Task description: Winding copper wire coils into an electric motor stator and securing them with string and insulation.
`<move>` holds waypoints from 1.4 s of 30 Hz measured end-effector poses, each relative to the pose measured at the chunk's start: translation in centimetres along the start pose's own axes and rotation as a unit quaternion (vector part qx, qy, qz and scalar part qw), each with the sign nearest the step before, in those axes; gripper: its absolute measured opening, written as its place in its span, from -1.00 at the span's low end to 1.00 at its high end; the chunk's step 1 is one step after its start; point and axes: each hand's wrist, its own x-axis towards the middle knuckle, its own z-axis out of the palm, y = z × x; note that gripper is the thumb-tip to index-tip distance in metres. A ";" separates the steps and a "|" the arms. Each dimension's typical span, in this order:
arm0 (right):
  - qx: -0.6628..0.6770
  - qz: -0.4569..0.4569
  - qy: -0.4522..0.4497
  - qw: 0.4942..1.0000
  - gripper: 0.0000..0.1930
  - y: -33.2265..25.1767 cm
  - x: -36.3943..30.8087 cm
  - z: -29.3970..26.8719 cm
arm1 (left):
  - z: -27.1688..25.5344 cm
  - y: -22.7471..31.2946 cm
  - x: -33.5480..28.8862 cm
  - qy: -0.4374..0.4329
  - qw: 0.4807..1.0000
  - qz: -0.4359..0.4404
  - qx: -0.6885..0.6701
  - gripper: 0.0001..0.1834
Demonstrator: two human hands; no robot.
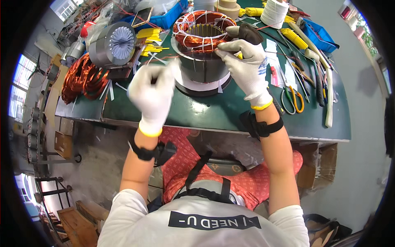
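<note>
A motor stator [201,68] stands upright on a dark round base [199,92] near the table's front. Its orange copper winding [193,42] rises above the core, bound with white lacing. At the winding's right side, my gloved right hand [247,61] pinches thumb and finger on a thin reddish wire [201,51] running along the lower rim. Beside that hand lies a dark brown rounded object [251,33]. My gloved left hand [154,88] is left of the stator, curled closed and smeared by motion; what it holds is not clear.
Left stand another stator [112,44] and looped copper coils [84,78]. Yellow strips [149,36] lie behind my left hand. At right are scissors [293,99], hand tools, a pale tube [329,96] and a blue bin [319,35]. A white cord spool [274,13] stands behind.
</note>
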 end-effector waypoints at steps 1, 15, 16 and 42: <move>0.005 -0.006 0.004 1.000 -0.86 0.0 0.0 0.1 | -0.1 0.4 0.6 0.015 0.989 0.137 0.059 -0.81; 0.023 0.013 0.010 1.000 -0.91 0.0 0.0 0.3 | 1.8 -1.9 4.5 -0.265 0.937 0.226 0.037 -0.84; 0.016 0.020 0.002 1.000 -0.89 -0.1 -0.1 0.2 | 1.9 -1.9 4.7 -0.262 0.938 0.223 0.032 -0.84; -0.005 -0.017 -0.074 0.997 -0.84 -0.4 1.7 -1.1 | 2.1 -1.6 5.2 -0.246 0.925 0.278 0.087 -0.89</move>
